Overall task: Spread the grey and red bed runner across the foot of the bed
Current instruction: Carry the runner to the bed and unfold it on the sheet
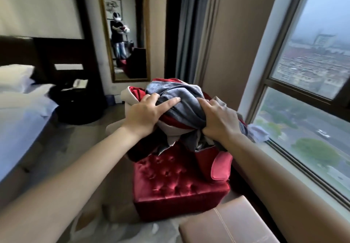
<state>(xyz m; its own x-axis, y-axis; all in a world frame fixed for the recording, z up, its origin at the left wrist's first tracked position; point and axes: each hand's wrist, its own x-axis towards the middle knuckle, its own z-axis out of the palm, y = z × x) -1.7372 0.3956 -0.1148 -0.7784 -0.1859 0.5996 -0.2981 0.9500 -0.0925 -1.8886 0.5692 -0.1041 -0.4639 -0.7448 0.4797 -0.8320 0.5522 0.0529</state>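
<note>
Far left of the red tufted seat the bed is lying with white sheets and a pillow. We are seeing no runner on it, and its foot end is out of frame. Behind the seat, to the left, a mirror is hanging on the wall.

Directly above the seat we are holding the bed runner as a crumpled grey-and-red bundle. Its loose ends are hanging toward the seat top; contact is hard to confirm.

Our left hand is clamping the bundle's left side, fingers spread and curling over the grey cloth. The index finger is lying straighter across it and the thumb is hidden underneath. Our right hand is gripping the right side, fingers bunched tight into the grey fabric.

Right of the seat the window is running along the wall. In front of the seat a beige stool is standing.

Progress, as we are judging it: early. The runner is only in hand, wadded up, well apart from the bed. Left to do: carrying it over, finding the ends, shaking it out, laying it flat across the foot.
</note>
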